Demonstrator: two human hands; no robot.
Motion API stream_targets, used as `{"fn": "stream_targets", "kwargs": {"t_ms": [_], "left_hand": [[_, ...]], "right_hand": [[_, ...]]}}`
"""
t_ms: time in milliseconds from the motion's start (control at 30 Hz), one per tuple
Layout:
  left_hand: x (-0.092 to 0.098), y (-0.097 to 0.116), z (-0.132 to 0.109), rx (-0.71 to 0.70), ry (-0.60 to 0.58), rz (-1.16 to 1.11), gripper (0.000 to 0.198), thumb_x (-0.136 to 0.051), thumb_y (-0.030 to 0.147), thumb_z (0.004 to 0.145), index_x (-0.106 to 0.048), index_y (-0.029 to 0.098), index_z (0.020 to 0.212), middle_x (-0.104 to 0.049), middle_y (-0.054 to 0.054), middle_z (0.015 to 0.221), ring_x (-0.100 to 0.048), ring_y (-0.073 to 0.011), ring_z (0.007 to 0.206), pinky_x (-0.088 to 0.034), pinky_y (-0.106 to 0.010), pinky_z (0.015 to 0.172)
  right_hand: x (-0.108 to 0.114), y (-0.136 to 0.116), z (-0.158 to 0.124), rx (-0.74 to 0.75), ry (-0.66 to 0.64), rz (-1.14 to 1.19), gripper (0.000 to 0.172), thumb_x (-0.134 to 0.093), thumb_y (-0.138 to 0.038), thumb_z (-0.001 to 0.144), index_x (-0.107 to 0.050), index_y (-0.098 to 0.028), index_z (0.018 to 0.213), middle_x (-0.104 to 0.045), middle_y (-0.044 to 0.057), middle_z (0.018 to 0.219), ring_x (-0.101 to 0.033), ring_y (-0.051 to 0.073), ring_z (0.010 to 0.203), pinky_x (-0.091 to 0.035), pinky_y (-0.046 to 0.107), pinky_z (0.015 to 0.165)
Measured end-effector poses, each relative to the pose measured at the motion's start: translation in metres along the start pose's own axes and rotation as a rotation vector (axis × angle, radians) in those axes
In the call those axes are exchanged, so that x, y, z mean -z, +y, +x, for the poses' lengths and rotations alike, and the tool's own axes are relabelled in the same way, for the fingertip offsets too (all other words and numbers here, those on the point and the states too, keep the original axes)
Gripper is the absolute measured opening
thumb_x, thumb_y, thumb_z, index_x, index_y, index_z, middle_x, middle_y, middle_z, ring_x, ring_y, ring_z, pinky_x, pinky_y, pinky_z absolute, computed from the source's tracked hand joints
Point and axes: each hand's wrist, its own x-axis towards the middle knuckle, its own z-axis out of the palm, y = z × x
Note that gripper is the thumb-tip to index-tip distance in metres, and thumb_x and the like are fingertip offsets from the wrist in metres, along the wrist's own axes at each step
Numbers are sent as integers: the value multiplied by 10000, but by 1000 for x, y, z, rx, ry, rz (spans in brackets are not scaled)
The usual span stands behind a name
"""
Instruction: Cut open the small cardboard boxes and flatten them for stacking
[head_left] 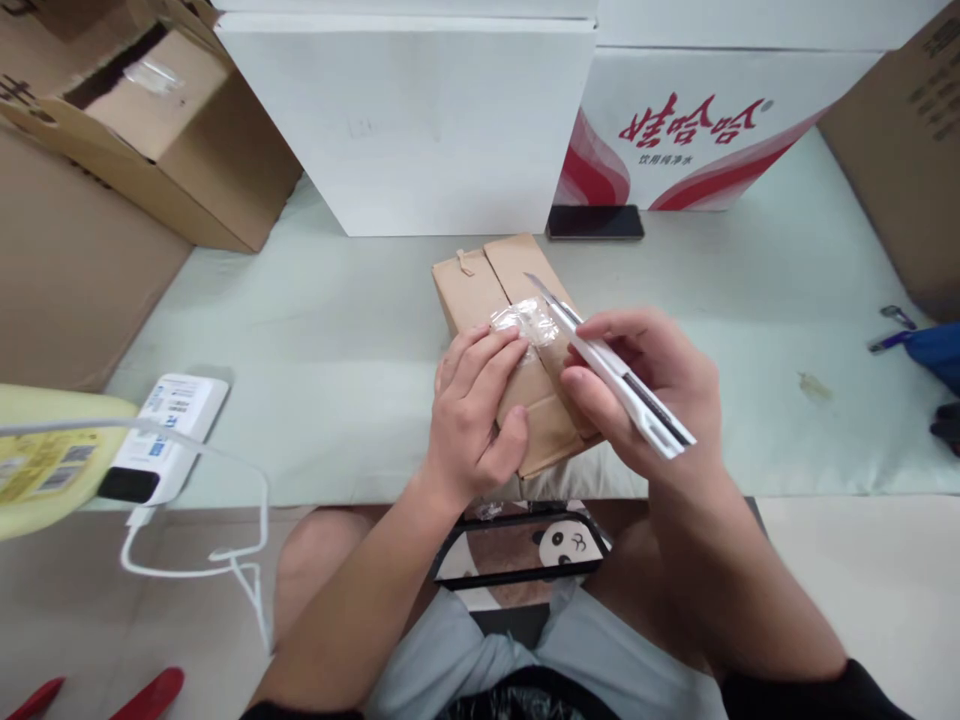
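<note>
A small brown cardboard box (pixel 480 283) with clear tape (pixel 534 318) across its top seam lies near the front edge of the cloth-covered surface. My left hand (pixel 477 405) rests on the box's left side, fingers lying over the top near the tape and thumb apart. In my right hand (pixel 652 375) is a white box cutter (pixel 616 378), its thin blade out and pointing up and to the left above the box's right part. Whether the blade touches the tape I cannot tell.
White cartons (pixel 450 130) stand behind, with a black phone (pixel 596 222) at their foot. Brown cartons (pixel 202 150) are at the left. A white power bank (pixel 180 410) with a cable (pixel 264 500) lies by a yellow bottle (pixel 52 450). A blue item (pixel 934 352) sits far right.
</note>
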Motion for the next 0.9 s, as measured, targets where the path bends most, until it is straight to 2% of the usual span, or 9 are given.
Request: {"fn": "stream_targets", "kwargs": {"t_ms": [100, 200, 400, 767, 900], "left_hand": [[0, 0, 0, 1, -3, 6, 490, -421, 351, 950, -574, 190, 1387, -641, -143, 1414, -526, -324, 1386, -373, -551, 1212], [0, 0, 0, 19, -20, 3, 501, -424, 352, 946, -567, 201, 1401, -637, -136, 1423, -520, -330, 1394, -368, -559, 1213], [-2, -1, -1, -5, 20, -18, 481, -443, 344, 948, -577, 193, 1385, -641, -140, 1409, -516, -319, 1389, -367, -548, 1218], [-2, 0, -1, 5, 19, -27, 474, -458, 336, 936, -589, 193, 1368, -649, -135, 1404, -527, -325, 1379, -373, -552, 1212], [-2, 0, -1, 7, 27, -25, 457, -462, 331, 933, -599, 193, 1346, -656, -131, 1389, -534, -321, 1372, -379, -552, 1211]], "right_hand": [[2, 0, 0, 28, -11, -11, 206, -619, -429, 969, -694, -257, 1053, -746, 33, 925, -692, 164, 758, -569, 318, 709], [1, 1, -2, -16, 3, -15, 248, -601, -395, 976, -670, -259, 1172, -751, 39, 992, -705, 169, 786, -593, 336, 751], [-3, -4, -1, -1, 16, -149, 168, -588, -307, 960, -686, -230, 1072, -757, 56, 1008, -714, 191, 865, -593, 390, 865], [-3, -7, 2, 66, -35, -208, 109, -588, -240, 922, -681, -232, 979, -727, 36, 896, -661, 175, 766, -562, 333, 719], [-4, -9, 3, 87, -41, -223, 114, -578, -206, 892, -674, -233, 948, -718, 30, 871, -651, 169, 754, -558, 322, 717]]}}
